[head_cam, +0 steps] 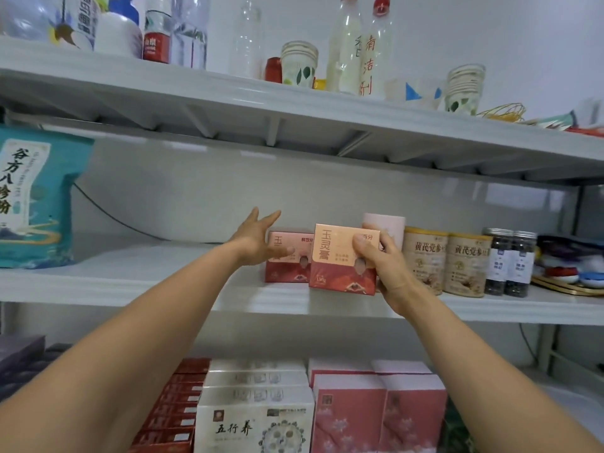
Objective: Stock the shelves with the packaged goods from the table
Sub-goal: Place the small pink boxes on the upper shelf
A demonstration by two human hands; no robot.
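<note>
Two bare forearms come in from the bottom corners, reaching up over the lower shelf's stock: glossy white cartons (255,423), matte pink boxes (349,416) with a flower print, and a slanting stack of slim red packs (173,413). Up on the middle shelf (163,279), a ribbed white board, the right hand (379,259) has a firm hold on the front carton (340,256), a squarish cardboard box, peach above and deep red below, with a small cut-out window. The thumb is pressed on its front face and the fingers are wrapped round its right edge, so the box sits just left of the palm. It is slightly tilted at the shelf's front, and I can't tell whether its base is touching the board. The left hand (258,238) is spread out, fingers straight and fanned upward, its thumb lying across the face of the matching rear carton (287,259), which stands on the shelf just behind and to the left of the held one. Crowding the right side are a pale pink cylinder (385,223) directly behind the right hand, two tan round canisters (425,256) side by side, two clear jars (510,261) of dark contents with black lids, and a gold-rimmed tray (568,287). Far left stands a teal printed bag (32,197), with a dark cable (114,217) trailing along the wall behind. The top shelf (294,103) carries clear plastic bottles (346,44) and stacked paper cups (299,63).
</note>
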